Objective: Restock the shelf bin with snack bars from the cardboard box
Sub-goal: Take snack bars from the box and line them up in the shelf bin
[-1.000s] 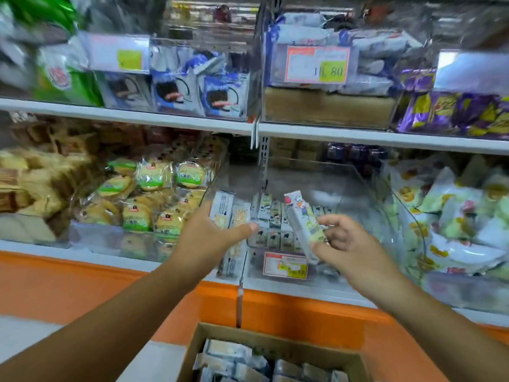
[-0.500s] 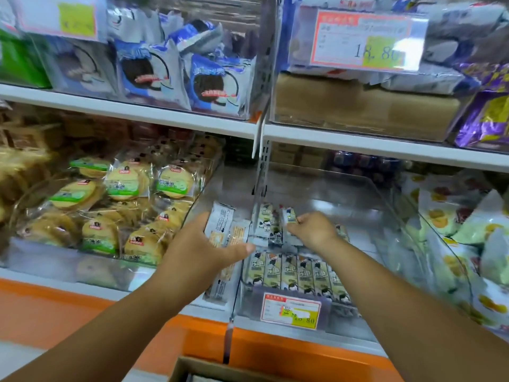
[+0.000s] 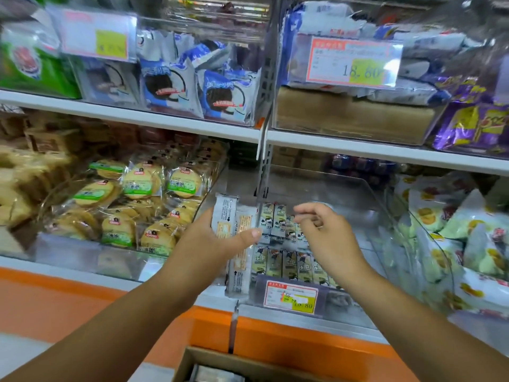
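At shelf bin (image 3: pixel 334 190) front-left corner, my L hand (image 3: pixel 212 244) clamped on few snack bars (image 3: pixel 225 213), R hand (image 3: pixel 325 232) over bin, fingers loosely curled, empty, cardboard box (image 3: pixel 197 359) below.

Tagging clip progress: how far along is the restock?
Done: two rows of bars lie at the front of the bin. In hand: the left hand grips a stack of bars at the bin's left edge; the right hand hovers empty over the back row. Left: the bin's rear floor is bare, and the box holds more packets.
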